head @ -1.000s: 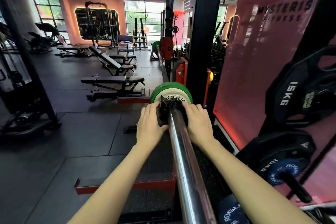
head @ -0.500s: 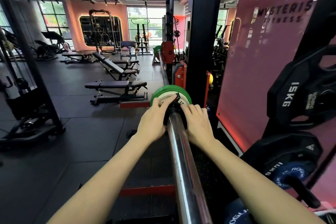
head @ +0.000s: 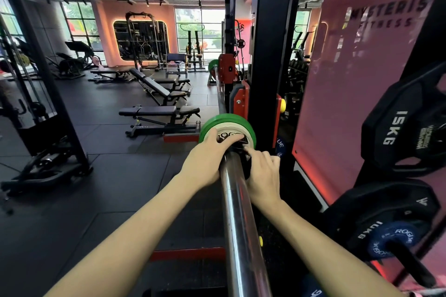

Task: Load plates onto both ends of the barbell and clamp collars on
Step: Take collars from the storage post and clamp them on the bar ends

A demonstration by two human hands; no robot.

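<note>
The chrome barbell sleeve [head: 237,214] runs from the bottom of the view up to a green and white plate [head: 208,125] loaded on it. A black collar [head: 243,145] sits on the sleeve right against the plate's face. My left hand [head: 209,160] wraps the collar from the left, with the fingers lying over its top and touching the plate. From the right, my right hand [head: 264,176] presses on the collar's side with the fingers closed around it. Most of the collar is hidden by both hands.
The black rack upright [head: 272,55] with a red bar hook [head: 241,101] stands just behind the plate. Black 15 kg [head: 405,128] and 10 kg plates [head: 383,222] hang on storage pegs at the right. Benches [head: 159,111] stand on the dark floor to the left.
Both hands slid the collar along the sleeve up against the plate. My left fingers moved over the top of the collar onto the plate's face.
</note>
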